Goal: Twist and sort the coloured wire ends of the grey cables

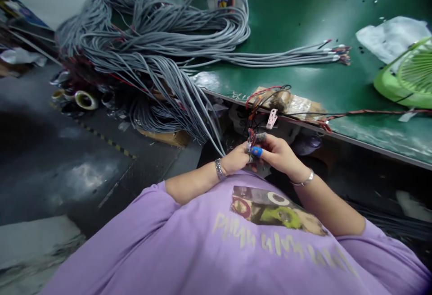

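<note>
My left hand [237, 159] and my right hand [278, 153] meet close to my chest, just below the edge of the green table [303, 15]. Both are closed in a pinch on a small bundle of red and black wires [252, 136] that hangs down from the table edge. A blue finger cot [256, 151] covers one fingertip between the hands. A pink clip [272, 118] hangs on the wires just above my hands. Each wrist carries a metal bracelet.
A big pile of grey cables [151, 43] spills off the table's left end toward the floor. A bundle of grey cable ends [286, 55] lies across the table. A green fan [410, 76] and a white bag [391, 38] sit at the right. Tape rolls [85, 100] lie at the left.
</note>
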{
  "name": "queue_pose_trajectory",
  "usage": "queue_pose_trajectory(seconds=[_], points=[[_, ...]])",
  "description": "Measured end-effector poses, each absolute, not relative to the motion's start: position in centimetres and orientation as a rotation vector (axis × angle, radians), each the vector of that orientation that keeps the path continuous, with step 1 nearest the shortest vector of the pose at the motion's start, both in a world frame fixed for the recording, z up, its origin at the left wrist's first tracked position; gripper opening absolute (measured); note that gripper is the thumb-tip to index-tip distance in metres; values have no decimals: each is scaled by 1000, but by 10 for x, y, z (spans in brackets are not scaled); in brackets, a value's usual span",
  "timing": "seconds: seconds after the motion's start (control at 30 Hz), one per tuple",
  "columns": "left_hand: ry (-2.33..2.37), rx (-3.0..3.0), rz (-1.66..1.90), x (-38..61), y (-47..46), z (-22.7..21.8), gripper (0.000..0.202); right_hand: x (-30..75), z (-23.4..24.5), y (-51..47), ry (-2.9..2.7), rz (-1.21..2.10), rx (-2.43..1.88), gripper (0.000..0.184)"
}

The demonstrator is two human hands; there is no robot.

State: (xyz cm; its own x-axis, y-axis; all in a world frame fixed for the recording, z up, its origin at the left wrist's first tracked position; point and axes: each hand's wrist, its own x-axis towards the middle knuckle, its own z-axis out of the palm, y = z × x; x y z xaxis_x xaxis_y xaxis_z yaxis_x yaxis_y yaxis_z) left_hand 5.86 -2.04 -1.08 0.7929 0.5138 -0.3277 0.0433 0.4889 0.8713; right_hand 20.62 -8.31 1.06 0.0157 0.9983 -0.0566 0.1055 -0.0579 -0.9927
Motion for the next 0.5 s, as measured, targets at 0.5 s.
queue_pose_trajectory(seconds=[0.5], points=[[588, 1199, 366, 47, -18, 0, 49, 203, 9, -80, -783, 1133, -1212, 33]])
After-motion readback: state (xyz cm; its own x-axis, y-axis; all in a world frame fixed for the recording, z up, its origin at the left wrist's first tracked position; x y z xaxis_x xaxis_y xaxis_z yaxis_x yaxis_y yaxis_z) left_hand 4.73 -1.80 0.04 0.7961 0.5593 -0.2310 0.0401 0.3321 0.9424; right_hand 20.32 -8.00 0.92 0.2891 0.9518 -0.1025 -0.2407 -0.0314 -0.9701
